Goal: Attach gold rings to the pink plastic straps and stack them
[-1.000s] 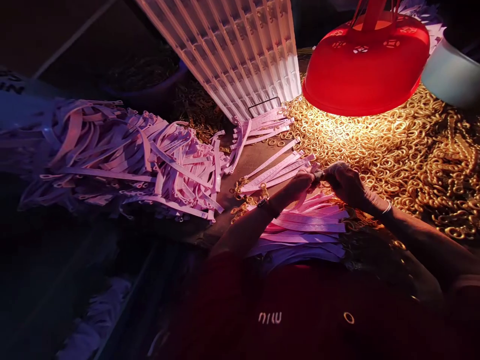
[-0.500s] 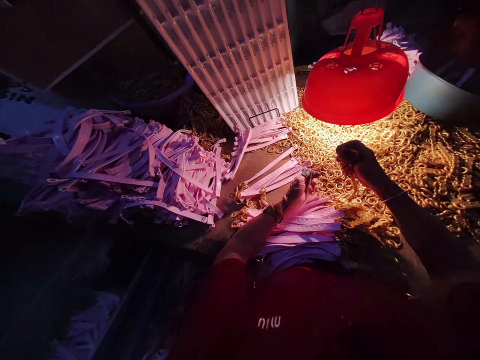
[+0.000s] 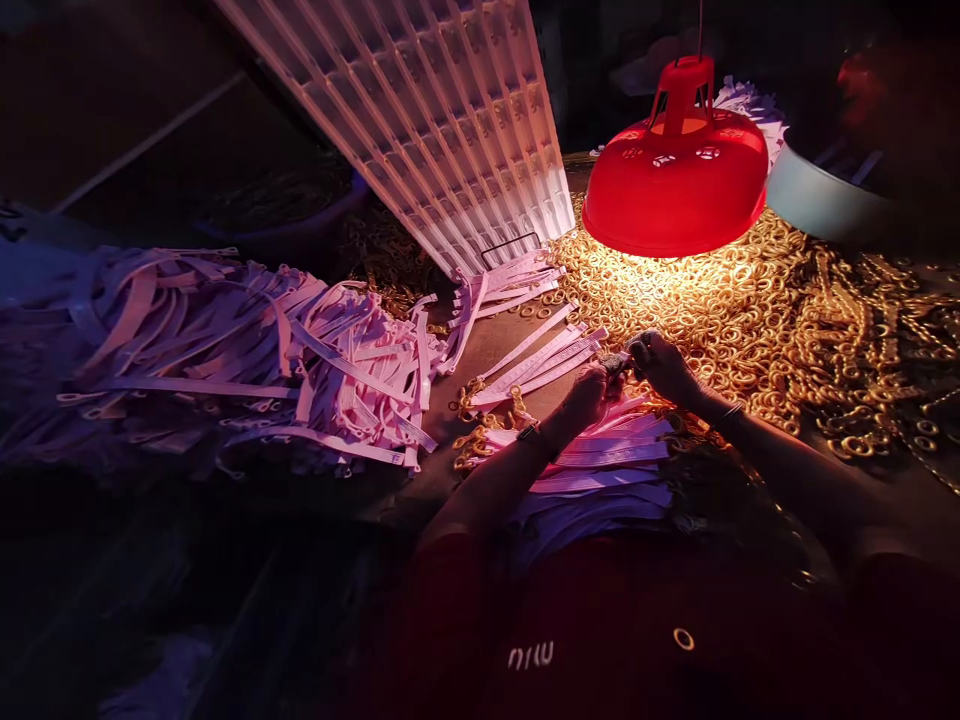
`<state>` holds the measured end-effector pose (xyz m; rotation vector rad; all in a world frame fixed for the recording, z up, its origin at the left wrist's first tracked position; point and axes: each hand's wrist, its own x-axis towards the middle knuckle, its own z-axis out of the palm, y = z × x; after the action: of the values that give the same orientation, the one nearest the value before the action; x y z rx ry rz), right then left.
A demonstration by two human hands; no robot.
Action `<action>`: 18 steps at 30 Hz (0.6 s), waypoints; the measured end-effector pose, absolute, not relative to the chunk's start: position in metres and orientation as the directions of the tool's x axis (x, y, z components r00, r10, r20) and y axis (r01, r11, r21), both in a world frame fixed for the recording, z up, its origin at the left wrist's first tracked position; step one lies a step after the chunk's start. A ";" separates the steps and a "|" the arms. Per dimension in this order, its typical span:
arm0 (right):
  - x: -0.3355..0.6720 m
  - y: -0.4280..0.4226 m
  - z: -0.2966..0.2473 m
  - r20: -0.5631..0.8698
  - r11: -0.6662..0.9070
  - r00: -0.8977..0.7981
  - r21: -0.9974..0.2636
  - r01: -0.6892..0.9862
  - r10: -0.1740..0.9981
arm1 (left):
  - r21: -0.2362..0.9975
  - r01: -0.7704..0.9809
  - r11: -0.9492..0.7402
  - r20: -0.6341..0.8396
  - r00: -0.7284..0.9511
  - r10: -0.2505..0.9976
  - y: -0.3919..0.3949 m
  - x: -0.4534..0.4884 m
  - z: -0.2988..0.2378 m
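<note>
My left hand [image 3: 592,388], a dark band on its wrist, is closed above a stack of pink straps [image 3: 600,480]. Against its fingertips is my right hand [image 3: 664,368], fingers pinched together. Whatever lies between the two hands is too small and shadowed to make out. Under and beyond my right hand spreads a heap of gold chain links [image 3: 720,320]. Left of my left hand, several loose pink straps [image 3: 551,362] lie fanned on the table, with gold clasps [image 3: 472,440] at their near ends.
A large pile of pink straps [image 3: 300,370] covers the left side. A ribbed translucent panel [image 3: 450,130] leans behind. The red lamp [image 3: 675,190] hangs low over the links. At the back right stands a pale blue basin [image 3: 825,195]. A gold ring [image 3: 683,639] shows against my dark red clothing.
My right hand has moved left and toward me, from over the link heap to meet my left hand. The view has shifted slightly. A gold ring now shows against my clothing.
</note>
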<state>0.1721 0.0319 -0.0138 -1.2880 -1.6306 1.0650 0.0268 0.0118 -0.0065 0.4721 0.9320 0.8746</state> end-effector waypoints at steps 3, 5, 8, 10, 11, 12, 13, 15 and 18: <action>0.171 0.029 -0.015 0.097 0.157 -0.187 -0.929 0.335 0.978 | 0.642 -0.462 0.612 -0.503 0.347 0.791 0.014 0.026 -0.008; 0.170 0.027 -0.016 0.119 0.172 -0.181 -0.933 0.316 0.976 | 0.613 -0.485 0.624 -0.493 0.382 0.782 0.015 0.025 -0.009; 0.168 0.027 -0.017 0.136 0.176 -0.165 -0.951 0.254 0.977 | 0.578 -0.511 0.636 -0.465 0.434 0.772 0.015 0.024 -0.010; 0.168 0.027 -0.018 0.148 0.178 -0.145 -0.958 0.224 0.978 | 0.574 -0.525 0.629 -0.439 0.452 0.777 0.015 0.023 -0.011; 0.167 0.027 -0.019 0.153 0.179 -0.131 -0.958 0.223 0.979 | 0.578 -0.530 0.621 -0.422 0.457 0.783 0.014 0.023 -0.011; 0.167 0.027 -0.020 0.156 0.179 -0.113 -0.957 0.230 0.981 | 0.586 -0.532 0.611 -0.406 0.459 0.790 0.014 0.023 -0.012; 0.168 0.027 -0.021 0.156 0.175 -0.096 -0.955 0.241 0.983 | 0.597 -0.531 0.601 -0.393 0.460 0.796 0.014 0.023 -0.013; 0.168 0.027 -0.022 0.155 0.168 -0.071 -0.946 0.277 0.985 | 0.630 -0.521 0.577 -0.375 0.447 0.812 0.013 0.024 -0.014; 0.170 0.030 -0.022 0.176 0.185 -0.060 -0.912 0.367 0.983 | 0.716 -0.478 0.509 -0.369 0.360 0.857 0.011 0.028 -0.015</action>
<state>0.1696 0.0302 -0.0216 -1.3215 -1.5838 0.8832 0.0277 0.0109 -0.0152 0.5480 0.8049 0.9173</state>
